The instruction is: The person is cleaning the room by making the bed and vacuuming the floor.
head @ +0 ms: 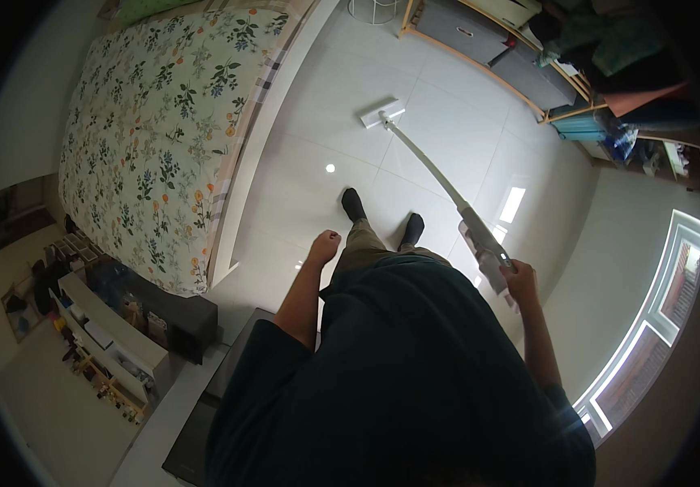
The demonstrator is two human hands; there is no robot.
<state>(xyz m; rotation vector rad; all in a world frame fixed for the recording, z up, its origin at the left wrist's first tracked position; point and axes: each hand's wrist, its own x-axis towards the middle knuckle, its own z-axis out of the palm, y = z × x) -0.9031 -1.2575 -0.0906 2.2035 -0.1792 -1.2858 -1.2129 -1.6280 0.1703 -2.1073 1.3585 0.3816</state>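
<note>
My right hand [519, 281] grips the handle of a white cordless stick vacuum cleaner [482, 240]. Its long tube [426, 163] slants away across the floor to a flat, wide floor head [382, 114], which rests on the glossy pale tiles [337, 115]. At my left side hangs my left hand [325, 245], fingers curled in and nothing visible in it. My feet in dark socks [353, 204] stand on the tiles between the bed and the vacuum.
A bed with a floral cover [161, 140] runs along the left, edged by a pale frame [264, 128]. At top right, a wooden rack [477, 58] holds grey fabric boxes [459, 30] and clothes. A window [636, 347] is at right; a dark cabinet [188, 329] stands lower left.
</note>
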